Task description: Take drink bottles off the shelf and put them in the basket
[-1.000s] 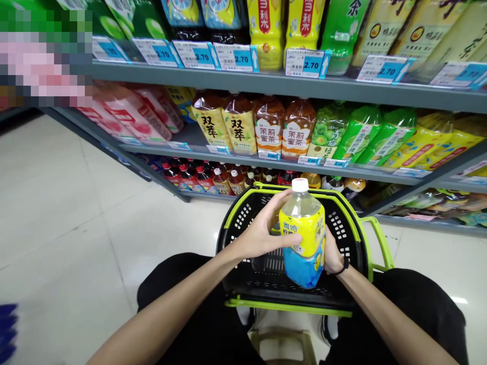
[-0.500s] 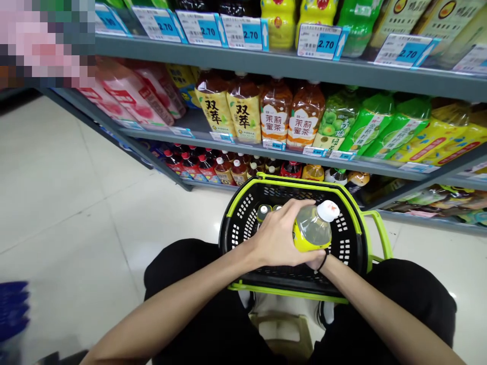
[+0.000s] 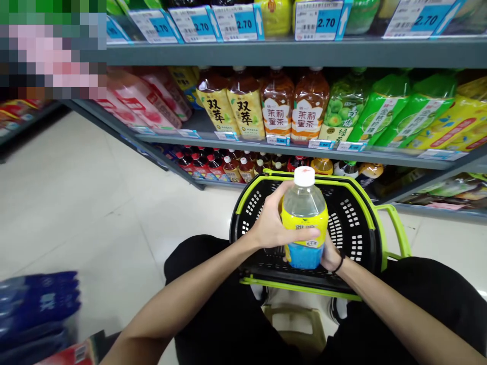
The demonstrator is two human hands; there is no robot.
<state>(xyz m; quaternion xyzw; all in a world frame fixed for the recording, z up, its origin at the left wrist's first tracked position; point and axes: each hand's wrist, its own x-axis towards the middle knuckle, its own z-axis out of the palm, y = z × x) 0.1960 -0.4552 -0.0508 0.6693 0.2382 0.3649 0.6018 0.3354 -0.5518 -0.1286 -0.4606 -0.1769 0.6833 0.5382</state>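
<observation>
The yellow-and-blue bottle (image 3: 304, 203) is in hand, cap on and not yet let go, left hand (image 3: 273, 223) wrapping its fingers around it above the basket (image 3: 348, 230), right hand (image 3: 331, 256) against its lower side, those fingers hidden, grip unclear!

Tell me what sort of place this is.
Most likely a supermarket drinks aisle: bottled drinks line the shelves, price tags run along the shelf edges, and a black shopping basket stands in front.
</observation>
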